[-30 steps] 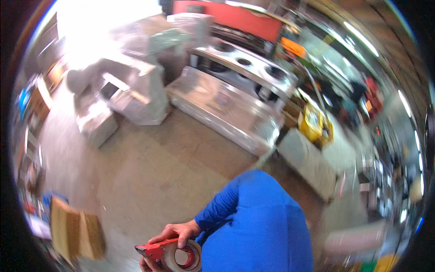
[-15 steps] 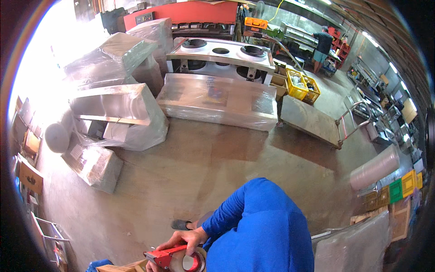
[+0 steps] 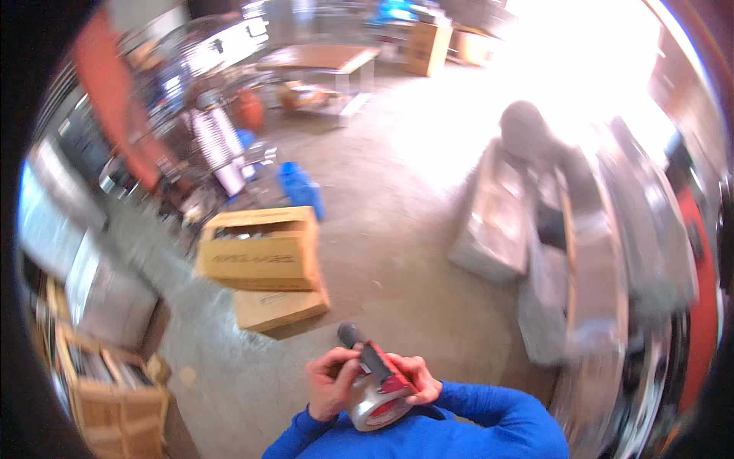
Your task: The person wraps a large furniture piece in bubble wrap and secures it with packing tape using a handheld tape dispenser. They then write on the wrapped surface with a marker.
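Note:
In front of my chest I hold a red packing tape dispenser [image 3: 391, 376] with a dark handle and a wide roll of tape. My right hand [image 3: 417, 379] is closed around its red body from the right side. On the other side, my left hand [image 3: 330, 380] has its fingers bent against the dispenser, thumb and fingertips close to the frame and roll. Motion blur hides exactly where the left fingertips press. Both arms wear blue sleeves.
Two stacked cardboard boxes [image 3: 258, 250] stand ahead on the left, the upper one partly open. Plastic-wrapped equipment [image 3: 493, 226] lines the right. A wooden crate [image 3: 115, 398] sits at lower left, a low table [image 3: 321, 57] farther back. Bright light floods the far right.
My view has swung left, so the wrapped equipment now lies on the right and the boxes have come into sight. The tape dispenser is now at my chest, with both hands clearly on it.

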`<state>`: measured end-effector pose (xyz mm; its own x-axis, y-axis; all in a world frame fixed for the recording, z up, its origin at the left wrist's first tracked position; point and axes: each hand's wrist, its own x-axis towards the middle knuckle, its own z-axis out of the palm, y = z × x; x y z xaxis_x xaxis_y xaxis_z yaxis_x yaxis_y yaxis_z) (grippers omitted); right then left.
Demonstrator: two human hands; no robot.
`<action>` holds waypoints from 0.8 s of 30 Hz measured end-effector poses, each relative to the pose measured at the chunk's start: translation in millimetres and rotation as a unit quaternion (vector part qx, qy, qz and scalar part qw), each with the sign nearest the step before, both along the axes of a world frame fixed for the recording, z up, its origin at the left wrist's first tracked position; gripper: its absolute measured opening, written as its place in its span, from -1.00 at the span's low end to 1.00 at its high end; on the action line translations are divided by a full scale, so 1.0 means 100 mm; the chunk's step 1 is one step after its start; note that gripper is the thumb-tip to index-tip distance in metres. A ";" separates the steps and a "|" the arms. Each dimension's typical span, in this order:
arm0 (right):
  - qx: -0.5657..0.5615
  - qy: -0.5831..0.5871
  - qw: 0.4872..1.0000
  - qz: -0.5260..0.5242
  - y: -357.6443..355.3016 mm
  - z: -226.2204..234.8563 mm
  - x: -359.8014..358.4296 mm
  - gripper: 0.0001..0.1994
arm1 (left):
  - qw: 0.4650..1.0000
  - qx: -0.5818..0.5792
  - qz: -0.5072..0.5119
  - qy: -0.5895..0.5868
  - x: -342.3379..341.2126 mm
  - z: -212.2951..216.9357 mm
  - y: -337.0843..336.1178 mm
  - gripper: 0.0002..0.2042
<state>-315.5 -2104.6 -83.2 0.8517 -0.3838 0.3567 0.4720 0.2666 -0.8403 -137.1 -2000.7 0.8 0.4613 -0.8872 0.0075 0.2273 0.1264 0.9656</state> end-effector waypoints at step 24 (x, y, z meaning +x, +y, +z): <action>0.100 0.167 0.965 0.173 -4.90 -0.34 4.28 0.11 | 0.675 0.165 0.686 -0.216 7.52 -0.06 -3.52 0.05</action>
